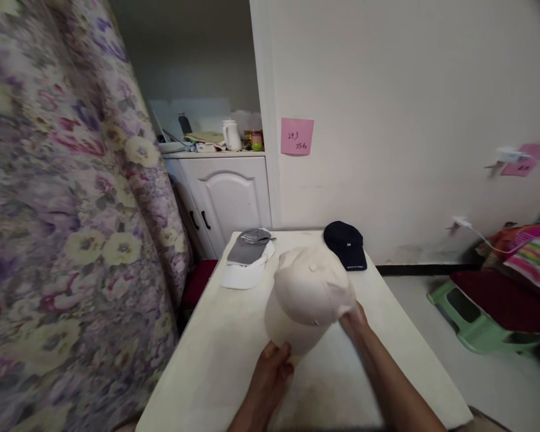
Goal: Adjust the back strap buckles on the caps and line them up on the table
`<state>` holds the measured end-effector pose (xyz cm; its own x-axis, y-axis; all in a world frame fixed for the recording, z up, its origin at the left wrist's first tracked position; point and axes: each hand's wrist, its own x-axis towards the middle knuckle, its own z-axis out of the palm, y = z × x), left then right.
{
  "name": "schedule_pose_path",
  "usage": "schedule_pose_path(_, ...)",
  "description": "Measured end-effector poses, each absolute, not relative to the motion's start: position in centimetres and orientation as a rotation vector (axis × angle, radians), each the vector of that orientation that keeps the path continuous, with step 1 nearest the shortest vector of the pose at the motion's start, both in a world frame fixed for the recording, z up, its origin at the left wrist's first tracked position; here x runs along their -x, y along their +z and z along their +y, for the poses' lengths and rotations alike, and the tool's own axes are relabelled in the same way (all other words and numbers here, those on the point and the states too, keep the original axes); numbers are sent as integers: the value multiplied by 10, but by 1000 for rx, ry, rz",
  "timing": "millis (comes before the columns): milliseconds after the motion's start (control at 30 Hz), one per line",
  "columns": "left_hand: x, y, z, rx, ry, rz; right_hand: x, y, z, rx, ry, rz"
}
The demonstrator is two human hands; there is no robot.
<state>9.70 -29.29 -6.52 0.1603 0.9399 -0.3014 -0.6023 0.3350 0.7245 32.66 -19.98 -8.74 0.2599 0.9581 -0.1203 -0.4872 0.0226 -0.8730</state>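
A cream baseball cap [312, 288] is held above the table, its brim pointing down and to the left. My left hand [272, 375] pinches the edge of that brim between thumb and fingers. At the cap's right rim is my right hand [354, 321], closed on it, with the fingertips hidden behind or inside the crown. Back left on the table, a grey cap [249, 246] lies on top of a white cap [243, 276]. A navy cap [344, 240] with small white lettering rests at the back right, its brim toward me.
The white table [211, 360] reaches the wall. A floral curtain [72, 240] hangs close along the left. Behind stands a white cabinet [231, 192] with a white jug [231, 135] on top. On the right floor is a green stool [477, 318] with a dark red cover.
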Motion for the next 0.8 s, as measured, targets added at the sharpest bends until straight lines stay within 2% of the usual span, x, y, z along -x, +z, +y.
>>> schedule_pose_path(133, -91, -79, -328, -567, 1102, 860, -339, -53, -246, 787, 1548, -500)
schedule_pose_path(233, -87, -84, -338, -593, 1104, 819, -346, -25, -275, 672, 1554, -470)
schedule_pose_path(433, -84, -85, -342, -624, 1087, 795, -347, 25, -299, 464, 1587, -789)
schedule_pose_path(667, -54, -54, -321, -721, 1097, 885, -338, 48, -306, 410, 1560, -1092)
schedule_pose_path(800, -39, -18, -317, -1057, 1138, 956, -334, 43, -308, 392, 1528, -1120)
